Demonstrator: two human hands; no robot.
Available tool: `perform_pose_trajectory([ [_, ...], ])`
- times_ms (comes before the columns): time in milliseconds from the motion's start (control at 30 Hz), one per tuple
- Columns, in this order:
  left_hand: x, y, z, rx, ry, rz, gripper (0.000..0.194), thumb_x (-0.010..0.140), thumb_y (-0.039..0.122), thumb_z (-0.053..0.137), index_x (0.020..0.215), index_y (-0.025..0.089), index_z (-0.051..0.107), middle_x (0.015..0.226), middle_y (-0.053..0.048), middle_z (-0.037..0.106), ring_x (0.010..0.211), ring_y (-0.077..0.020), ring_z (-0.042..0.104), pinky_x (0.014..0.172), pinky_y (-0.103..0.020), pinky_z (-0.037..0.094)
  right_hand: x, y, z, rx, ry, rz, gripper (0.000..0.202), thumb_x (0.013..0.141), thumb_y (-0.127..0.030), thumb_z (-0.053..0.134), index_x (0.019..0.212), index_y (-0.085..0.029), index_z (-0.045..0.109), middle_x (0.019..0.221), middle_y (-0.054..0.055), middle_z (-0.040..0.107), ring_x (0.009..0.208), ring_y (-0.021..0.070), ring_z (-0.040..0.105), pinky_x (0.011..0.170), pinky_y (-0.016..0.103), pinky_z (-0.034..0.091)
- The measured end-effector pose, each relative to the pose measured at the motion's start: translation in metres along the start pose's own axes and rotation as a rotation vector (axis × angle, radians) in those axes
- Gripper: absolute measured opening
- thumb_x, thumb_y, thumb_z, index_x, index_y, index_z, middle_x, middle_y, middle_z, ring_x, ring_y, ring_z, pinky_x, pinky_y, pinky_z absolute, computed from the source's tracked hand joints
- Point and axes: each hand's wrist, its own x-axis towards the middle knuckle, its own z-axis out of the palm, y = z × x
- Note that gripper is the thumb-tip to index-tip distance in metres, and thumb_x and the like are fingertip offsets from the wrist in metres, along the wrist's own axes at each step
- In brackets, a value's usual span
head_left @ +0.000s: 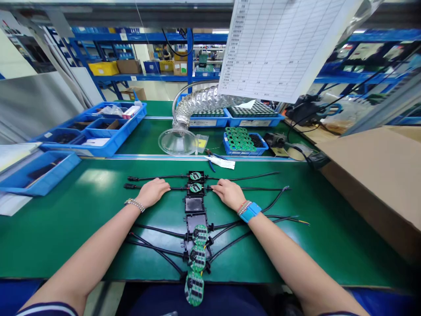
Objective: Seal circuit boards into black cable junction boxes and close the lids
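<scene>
My left hand (154, 192) is closed around a black cable (179, 188) on the left of the second plastic case from the back. On that case's other side, the fingers of my right hand (228, 194) pinch the right-hand cable (263, 189) near its strain relief. A round green circuit board (196, 188) sits in the case between my hands. Behind it lies another case with its board (195, 176) and cables. Toward me is a bare black case (194, 204). Nearer still, three wired boards, one of them this board (198, 258), lie overlapping other cases, their cables spreading both ways.
Pliers (211, 163) and a white packet (223, 163) lie past the cases. Behind are a fume extraction hood (180, 141) and a blue bin (246, 152) of green boards. Blue trays (112, 147) stand left, a cardboard box (375, 175) right. A paper sheet (279, 48) hangs above.
</scene>
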Motion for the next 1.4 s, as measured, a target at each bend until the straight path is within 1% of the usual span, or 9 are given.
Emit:
perform_pose_trajectory([
  [167,-0.019,0.029,-0.018,-0.041,0.040,-0.037,0.030,0.090,0.037,0.040,0.110,0.021,0.057,0.108,-0.006,0.059,0.097,-0.0219,0.050,0.084,-0.035,0.038,-0.015,-0.018,-0.017,0.133,0.088,0.008,0.025,0.089,-0.026,0.046,0.109,-0.018,0.059,0.101,0.011,0.058,0.095,0.0229,0.048,0.079,0.036,0.037],
  [267,-0.047,0.064,-0.030,-0.217,-0.037,0.054,0.027,0.091,0.037,0.040,0.103,0.020,0.056,0.099,-0.004,0.060,0.092,-0.0185,0.051,0.084,-0.033,0.037,-0.031,-0.047,-0.040,0.407,0.061,-0.109,0.023,0.089,-0.035,0.048,0.089,-0.017,0.063,0.086,0.007,0.060,0.084,0.0188,0.050,0.077,0.032,0.039],
  [467,-0.086,0.102,-0.015,-0.398,-0.120,0.088,0.021,0.090,0.036,0.043,0.093,0.021,0.058,0.087,-0.002,0.057,0.084,-0.0158,0.049,0.076,-0.029,0.036,-0.056,-0.094,-0.054,0.463,-0.100,-0.171,0.040,0.075,-0.056,0.059,0.082,-0.016,0.059,0.082,0.006,0.053,0.078,0.0193,0.045,0.069,0.033,0.038],
  [733,-0.089,0.098,-0.004,-0.412,-0.069,0.135,0.021,0.090,0.033,0.043,0.087,0.021,0.060,0.082,-0.001,0.056,0.080,-0.0144,0.047,0.071,-0.028,0.032,-0.077,-0.099,-0.014,0.569,0.201,-0.341,0.019,0.088,-0.033,0.047,0.086,-0.014,0.050,0.085,0.009,0.052,0.076,0.0180,0.044,0.066,0.031,0.040],
  [833,-0.092,0.100,-0.004,-0.410,-0.037,0.128,0.021,0.090,0.033,0.044,0.087,0.021,0.061,0.079,-0.001,0.058,0.079,-0.0144,0.049,0.071,-0.028,0.035,-0.078,-0.099,-0.012,0.485,0.275,-0.373,0.024,0.088,-0.037,0.047,0.085,-0.014,0.052,0.084,0.010,0.053,0.075,0.0185,0.046,0.065,0.031,0.041],
  [1000,-0.088,0.087,-0.013,-0.399,0.187,0.095,0.025,0.092,0.032,0.040,0.097,0.019,0.061,0.080,-0.002,0.064,0.072,-0.0119,0.057,0.068,-0.023,0.042,-0.072,-0.070,-0.035,0.420,0.223,-0.310,0.055,0.077,-0.061,0.050,0.106,-0.014,0.052,0.101,0.013,0.056,0.085,0.0220,0.052,0.069,0.033,0.045],
  [1100,-0.076,0.070,-0.027,-0.300,0.289,0.098,0.025,0.091,0.032,0.042,0.097,0.019,0.062,0.079,-0.002,0.065,0.070,-0.0107,0.058,0.065,-0.020,0.043,-0.064,-0.039,-0.048,0.499,0.185,-0.276,0.036,0.087,-0.047,0.046,0.105,-0.016,0.052,0.093,0.009,0.059,0.080,0.0164,0.055,0.069,0.026,0.044],
  [1233,-0.056,0.050,-0.036,-0.081,0.281,0.154,0.026,0.091,0.033,0.041,0.089,0.020,0.063,0.075,-0.001,0.064,0.068,-0.0115,0.058,0.060,-0.020,0.041,-0.047,-0.013,-0.044,0.355,0.176,-0.290,0.032,0.094,-0.028,0.034,0.072,-0.018,0.055,0.071,0.003,0.055,0.064,0.0113,0.050,0.057,0.022,0.036],
  [1400,-0.046,0.038,-0.022,-0.008,0.192,0.125,0.029,0.092,0.035,0.038,0.085,0.021,0.063,0.078,0.000,0.064,0.072,-0.0116,0.058,0.058,-0.020,0.040,-0.032,-0.017,-0.017,0.196,0.182,-0.237,0.032,0.093,-0.027,0.036,0.067,-0.018,0.053,0.071,0.002,0.054,0.063,0.0107,0.046,0.053,0.022,0.029],
])
